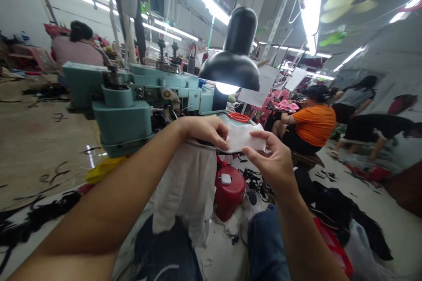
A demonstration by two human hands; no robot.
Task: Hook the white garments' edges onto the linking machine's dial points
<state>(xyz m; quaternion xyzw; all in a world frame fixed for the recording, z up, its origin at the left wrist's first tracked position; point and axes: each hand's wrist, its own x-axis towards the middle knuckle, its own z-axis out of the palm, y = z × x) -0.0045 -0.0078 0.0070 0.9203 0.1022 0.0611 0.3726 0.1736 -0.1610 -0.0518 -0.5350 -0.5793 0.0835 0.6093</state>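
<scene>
White fabric (244, 137) runs crosswise, pinched at its left end by my left hand (204, 131) and its right end by my right hand (272, 162), the left nearer the teal sewing machine (125, 105).

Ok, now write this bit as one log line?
left hand: holds white fabric | right hand: holds same fabric | nearby: teal sewing machine, lamp

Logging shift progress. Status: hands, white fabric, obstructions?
Left hand and right hand gripping white fabric. Teal sewing machine to the left, black desk lamp ahead.
</scene>
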